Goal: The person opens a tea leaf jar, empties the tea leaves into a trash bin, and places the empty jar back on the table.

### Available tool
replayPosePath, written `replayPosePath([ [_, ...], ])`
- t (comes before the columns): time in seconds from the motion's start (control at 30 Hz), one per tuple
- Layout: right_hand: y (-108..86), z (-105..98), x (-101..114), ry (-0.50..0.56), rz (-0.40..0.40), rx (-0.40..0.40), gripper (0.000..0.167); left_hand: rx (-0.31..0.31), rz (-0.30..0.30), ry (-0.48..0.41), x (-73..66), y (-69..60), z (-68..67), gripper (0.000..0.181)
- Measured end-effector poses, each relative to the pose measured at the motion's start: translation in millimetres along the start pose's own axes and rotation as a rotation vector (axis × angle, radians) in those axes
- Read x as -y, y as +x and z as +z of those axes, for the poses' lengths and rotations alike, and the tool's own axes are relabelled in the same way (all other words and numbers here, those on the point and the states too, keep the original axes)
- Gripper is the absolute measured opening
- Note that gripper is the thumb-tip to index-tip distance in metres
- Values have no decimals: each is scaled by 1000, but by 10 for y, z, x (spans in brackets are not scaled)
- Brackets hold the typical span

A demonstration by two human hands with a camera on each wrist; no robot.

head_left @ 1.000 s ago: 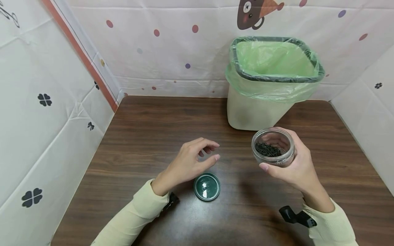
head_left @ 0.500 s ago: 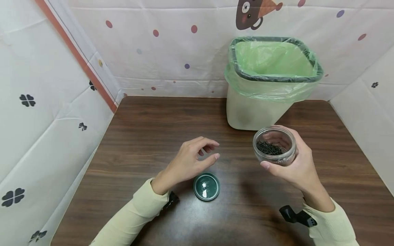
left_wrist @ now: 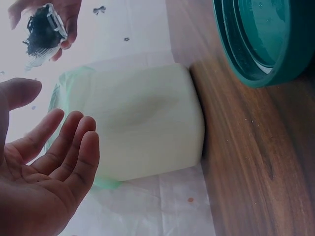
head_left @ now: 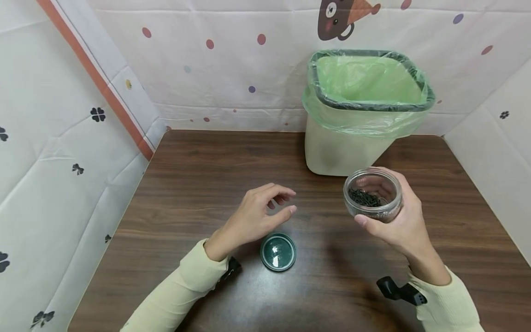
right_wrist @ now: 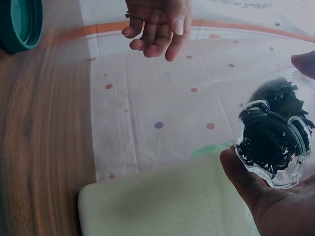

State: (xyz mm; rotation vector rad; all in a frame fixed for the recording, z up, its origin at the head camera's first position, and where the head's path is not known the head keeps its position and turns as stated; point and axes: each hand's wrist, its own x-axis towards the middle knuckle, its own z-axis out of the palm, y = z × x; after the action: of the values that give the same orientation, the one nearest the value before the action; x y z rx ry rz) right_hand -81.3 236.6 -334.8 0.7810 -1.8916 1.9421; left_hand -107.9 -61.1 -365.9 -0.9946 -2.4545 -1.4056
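My right hand (head_left: 400,216) grips a clear glass jar (head_left: 383,213) by its side, above the table and in front of the bin. Dark, thin, dried leaves that look like loose tea (head_left: 365,198) lie at the bottom of the jar, whose mouth is uncovered and tilted toward the head camera. In the right wrist view the leaves (right_wrist: 268,142) show through the glass. My left hand (head_left: 257,216) hovers with relaxed, slightly bent fingers and holds nothing. Below it a round green lid (head_left: 278,252) rests on the table with its inner side up.
A cream bin (head_left: 344,147) with a green bag (head_left: 369,83) over its rim stands at the back right of the brown wooden table (head_left: 207,161). Patterned white sheets (head_left: 199,69) hang behind and at both sides. A black wrist camera (head_left: 400,291) sits at the right cuff.
My right hand has moved slightly to the right and up with the jar. The left hand and lid hold still. The sheet at the left has shifted leftward.
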Motion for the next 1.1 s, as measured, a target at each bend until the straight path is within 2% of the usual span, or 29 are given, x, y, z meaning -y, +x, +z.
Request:
replayPosePath([
  [0.27, 15, 2, -8, 24, -34, 4, 85, -1, -1, 1, -7, 17, -8, 24],
  [0.67, 25, 35, -5, 111, -46, -42, 85, -20, 17, -4, -13, 49, -20, 23],
  [1.1, 36, 27, 34, 54, -67, -63, 82, -36, 39, 2, -36, 143, -70, 22],
])
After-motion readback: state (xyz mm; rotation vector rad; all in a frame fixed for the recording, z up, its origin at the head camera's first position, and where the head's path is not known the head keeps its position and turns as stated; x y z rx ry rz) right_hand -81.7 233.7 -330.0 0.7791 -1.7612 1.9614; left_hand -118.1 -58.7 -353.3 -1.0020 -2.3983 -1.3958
